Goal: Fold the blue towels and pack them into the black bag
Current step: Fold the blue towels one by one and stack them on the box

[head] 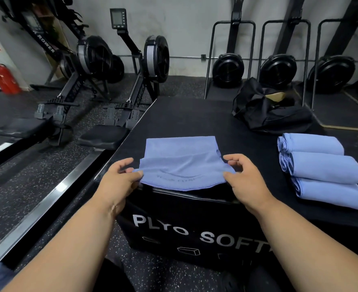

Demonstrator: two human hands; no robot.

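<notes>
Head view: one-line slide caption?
Both hands, left and right, pinch a blue towel on the plyo box beside three folded towels.

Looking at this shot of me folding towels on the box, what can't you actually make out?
All head view:
- Bag contents: dark opening shows only a tan piece.
- Towel print: too faint to read.
- Box lettering: cut off at the right by the right arm.
- Left hand and right hand fingertips: partly under the towel's edge.
- Folded towels: layer count unclear.
</notes>
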